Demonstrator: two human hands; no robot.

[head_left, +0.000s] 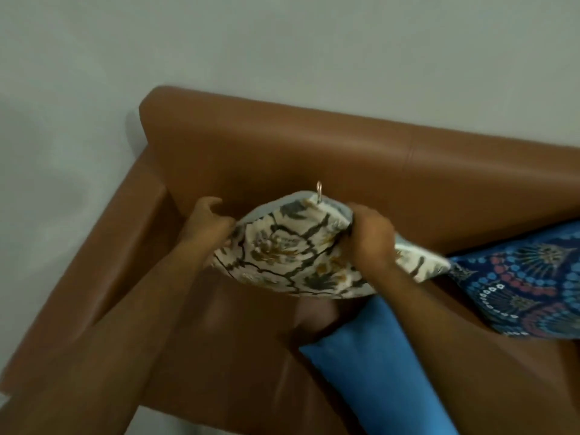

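Forearms (141, 309) are stretched over the brown sofa (94, 262); floral cushion (282, 262) is held above the seat (219, 340), gripped at its left corner by left hand (207, 224) and at top edge by right hand (370, 237). Step judged: positioning. Next, it should be set against the backrest (314, 152).

Brown sofa (314, 152), probably leather, against plain pale grey wall (282, 42); soft light.

Both bare forearms reach forward, the left hand (208, 222) with fingers curled, the right hand (370, 237) clenched knuckles-up.
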